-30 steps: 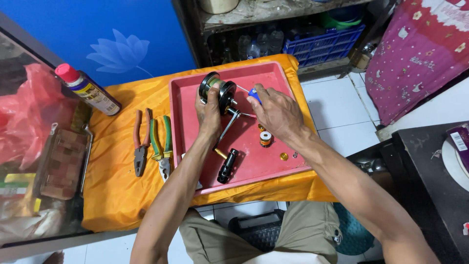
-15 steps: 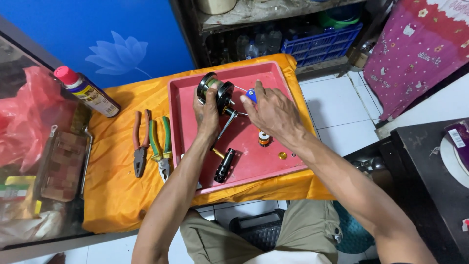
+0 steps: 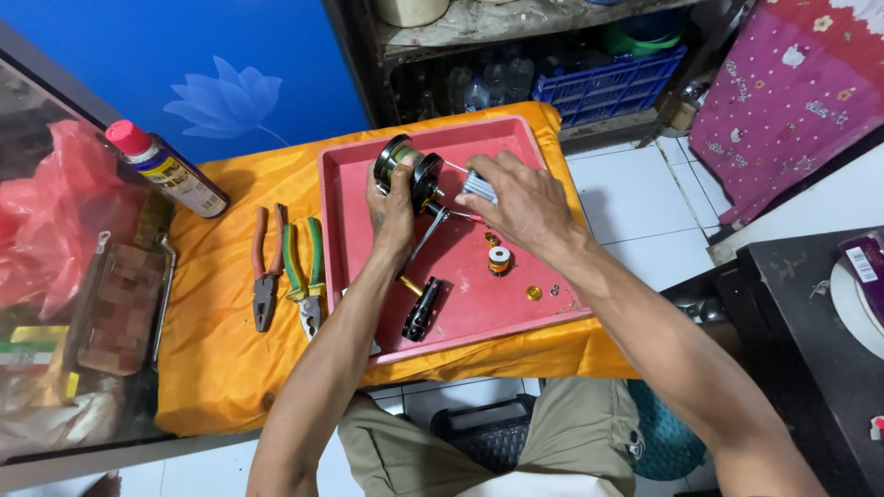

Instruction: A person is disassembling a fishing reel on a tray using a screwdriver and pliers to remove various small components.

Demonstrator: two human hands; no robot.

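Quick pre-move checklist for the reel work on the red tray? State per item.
1. Left hand grips the fishing reel over the red tray: ok.
2. Right hand holds a small light-coloured tool at the reel: ok.
3. Tool tip seated on the reel: cannot tell, fingers hide it.
4. Loose small parts, orange spool piece and gold nut, lie inside the tray: ok.
5. Black handle lies in the tray, clear of both hands: ok.
6. Pliers on the orange cloth, beside the tray: ok.
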